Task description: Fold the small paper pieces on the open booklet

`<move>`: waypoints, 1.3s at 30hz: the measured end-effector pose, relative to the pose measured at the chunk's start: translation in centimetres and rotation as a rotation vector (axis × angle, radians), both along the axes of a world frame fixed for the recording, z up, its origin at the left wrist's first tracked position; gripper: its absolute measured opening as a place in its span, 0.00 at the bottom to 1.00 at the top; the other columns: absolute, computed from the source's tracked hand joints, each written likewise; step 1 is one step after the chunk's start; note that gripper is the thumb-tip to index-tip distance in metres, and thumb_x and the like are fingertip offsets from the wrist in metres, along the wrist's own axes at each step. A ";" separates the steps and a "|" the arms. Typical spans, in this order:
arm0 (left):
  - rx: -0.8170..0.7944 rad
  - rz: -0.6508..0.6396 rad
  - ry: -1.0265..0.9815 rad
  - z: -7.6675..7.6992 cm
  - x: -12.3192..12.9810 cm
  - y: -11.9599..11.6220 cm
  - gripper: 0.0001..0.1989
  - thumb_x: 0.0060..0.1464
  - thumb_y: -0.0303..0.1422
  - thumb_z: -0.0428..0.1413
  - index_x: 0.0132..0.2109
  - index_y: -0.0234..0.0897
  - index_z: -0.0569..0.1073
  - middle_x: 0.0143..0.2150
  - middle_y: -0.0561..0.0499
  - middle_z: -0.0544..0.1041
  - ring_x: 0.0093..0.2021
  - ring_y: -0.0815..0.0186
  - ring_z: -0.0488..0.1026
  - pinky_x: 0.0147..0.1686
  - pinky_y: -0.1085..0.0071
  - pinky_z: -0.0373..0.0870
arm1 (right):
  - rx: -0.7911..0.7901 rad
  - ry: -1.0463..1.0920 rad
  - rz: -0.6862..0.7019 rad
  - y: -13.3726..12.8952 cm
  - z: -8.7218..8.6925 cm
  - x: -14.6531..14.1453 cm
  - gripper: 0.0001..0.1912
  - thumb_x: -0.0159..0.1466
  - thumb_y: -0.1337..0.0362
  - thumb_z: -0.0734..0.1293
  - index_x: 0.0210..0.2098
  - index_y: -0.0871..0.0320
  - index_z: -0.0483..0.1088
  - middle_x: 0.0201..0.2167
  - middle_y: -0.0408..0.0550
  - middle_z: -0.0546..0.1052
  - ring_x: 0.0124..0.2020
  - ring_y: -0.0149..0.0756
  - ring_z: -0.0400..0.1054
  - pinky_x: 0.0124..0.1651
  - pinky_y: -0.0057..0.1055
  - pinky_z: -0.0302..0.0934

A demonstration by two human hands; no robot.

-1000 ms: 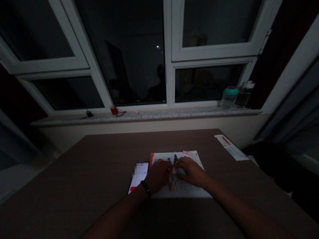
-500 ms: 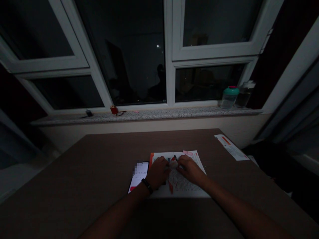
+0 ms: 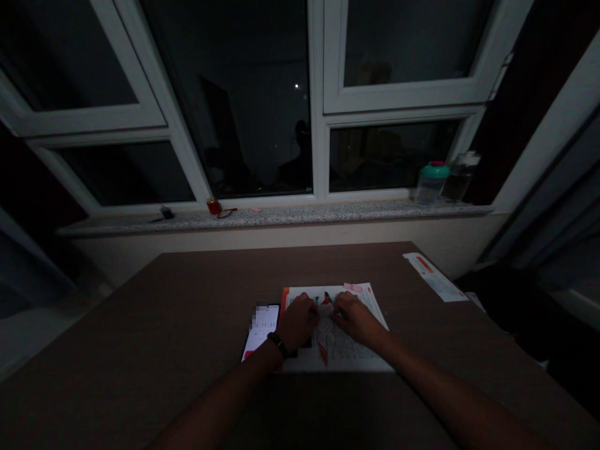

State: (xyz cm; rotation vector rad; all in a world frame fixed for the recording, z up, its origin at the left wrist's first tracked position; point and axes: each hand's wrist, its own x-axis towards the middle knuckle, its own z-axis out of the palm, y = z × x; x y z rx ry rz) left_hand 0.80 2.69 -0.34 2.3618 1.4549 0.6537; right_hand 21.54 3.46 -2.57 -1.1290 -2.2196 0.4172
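Note:
Between my two hands is a folded printed paper [image 3: 327,334] with a pointed red-orange tip at its near end. My left hand [image 3: 299,322], with a black band [image 3: 277,344] on the wrist, pinches its left side near the top. From the right, my right hand [image 3: 357,317] pinches the same upper part, fingers curled. The folded paper is above a printed sheet or booklet [image 3: 368,351] with an orange upper left corner. A small pink piece [image 3: 352,287] rests on its top edge. The exact folds are too dark to make out.
A phone [image 3: 261,331] with a lit screen lies left of the booklet on the brown table [image 3: 206,281]. Another printed sheet [image 3: 435,278] is at the right edge. Along the windowsill stand a green-lidded bottle [image 3: 432,184], a clear bottle [image 3: 460,180] and a small red jar [image 3: 214,207].
The upper part of the folded paper has changed shape between my fingers, and its red-orange tip has shifted slightly right. Both hands stay in nearly the same place.

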 end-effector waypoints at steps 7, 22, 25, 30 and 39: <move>-0.024 0.019 -0.004 0.0 0.1 0.1 0.04 0.53 0.24 0.55 0.35 0.36 0.68 0.40 0.50 0.68 0.41 0.63 0.70 0.41 0.68 0.67 | -0.033 0.037 -0.012 0.2 0.2 -0.2 0.08 0.57 0.75 0.67 0.27 0.58 0.65 0.31 0.44 0.69 0.38 0.37 0.64 0.42 0.32 0.56; 0.013 -0.009 0.018 0.0 -0.1 0.0 0.04 0.54 0.24 0.55 0.35 0.36 0.68 0.41 0.50 0.68 0.42 0.63 0.69 0.42 0.68 0.67 | -0.012 -0.043 0.000 0.0 0.8 -0.2 0.08 0.60 0.74 0.66 0.28 0.58 0.64 0.31 0.44 0.69 0.37 0.37 0.63 0.40 0.31 0.56; 0.062 -0.048 0.113 0.4 0.1 -0.2 0.03 0.57 0.25 0.53 0.38 0.36 0.69 0.43 0.49 0.69 0.45 0.62 0.67 0.45 0.67 0.66 | 0.040 -0.102 0.008 0.0 1.0 -0.1 0.06 0.61 0.73 0.66 0.30 0.58 0.66 0.32 0.46 0.70 0.38 0.38 0.63 0.40 0.32 0.56; 0.089 -0.116 0.268 1.2 0.1 -0.9 0.06 0.63 0.27 0.51 0.39 0.36 0.72 0.40 0.48 0.70 0.44 0.60 0.67 0.44 0.64 0.64 | 0.099 -0.197 0.078 0.0 1.4 0.2 0.06 0.65 0.70 0.65 0.38 0.56 0.73 0.37 0.48 0.72 0.42 0.40 0.64 0.44 0.34 0.56; 0.131 -0.160 0.239 1.4 -0.2 -2.2 0.07 0.60 0.36 0.58 0.43 0.38 0.72 0.44 0.48 0.70 0.46 0.58 0.66 0.44 0.64 0.63 | 0.106 -0.283 0.171 -0.8 3.1 1.3 0.07 0.66 0.67 0.64 0.40 0.54 0.74 0.37 0.48 0.70 0.40 0.39 0.64 0.44 0.34 0.57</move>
